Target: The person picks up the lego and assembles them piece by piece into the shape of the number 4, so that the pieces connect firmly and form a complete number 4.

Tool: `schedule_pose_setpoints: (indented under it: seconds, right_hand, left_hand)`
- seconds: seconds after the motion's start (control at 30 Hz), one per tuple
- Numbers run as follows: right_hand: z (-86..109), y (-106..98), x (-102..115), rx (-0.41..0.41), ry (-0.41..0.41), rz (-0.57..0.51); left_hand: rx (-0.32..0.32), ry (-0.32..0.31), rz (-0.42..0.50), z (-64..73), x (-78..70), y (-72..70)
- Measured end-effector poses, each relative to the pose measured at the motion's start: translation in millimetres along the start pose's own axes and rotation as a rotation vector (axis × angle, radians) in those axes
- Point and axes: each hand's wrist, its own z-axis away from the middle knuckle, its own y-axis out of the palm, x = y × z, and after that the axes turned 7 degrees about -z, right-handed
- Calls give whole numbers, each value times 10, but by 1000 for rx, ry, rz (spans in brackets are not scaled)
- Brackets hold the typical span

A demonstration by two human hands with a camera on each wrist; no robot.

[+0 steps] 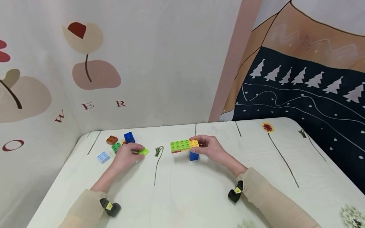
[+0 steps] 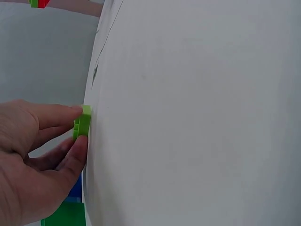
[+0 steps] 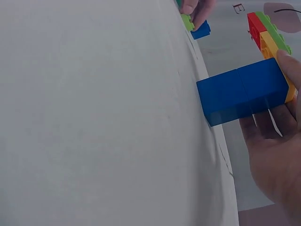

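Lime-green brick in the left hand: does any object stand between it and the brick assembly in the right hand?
Nothing visible does. Between the lime-green brick, pinched by the left hand, and the brick assembly in the right hand, the head view shows only white tablecloth and its drooping flower print.

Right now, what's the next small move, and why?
Probably lift the lime brick with the left hand: thumb and fingers pinch it, low at the table and apart from the build, which the right hand holds.
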Motion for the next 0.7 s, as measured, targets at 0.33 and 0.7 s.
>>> schedule_pose_setpoints:
  seconds: [0.33, 0.7]
  right_hand:
    - [1, -21, -42, 0, 22, -9]
    - [25, -50, -56, 29, 1, -18]
  left_hand:
    - [21, -49, -35, -55, -77, 57]
    - [16, -44, -16, -72, -56, 69]
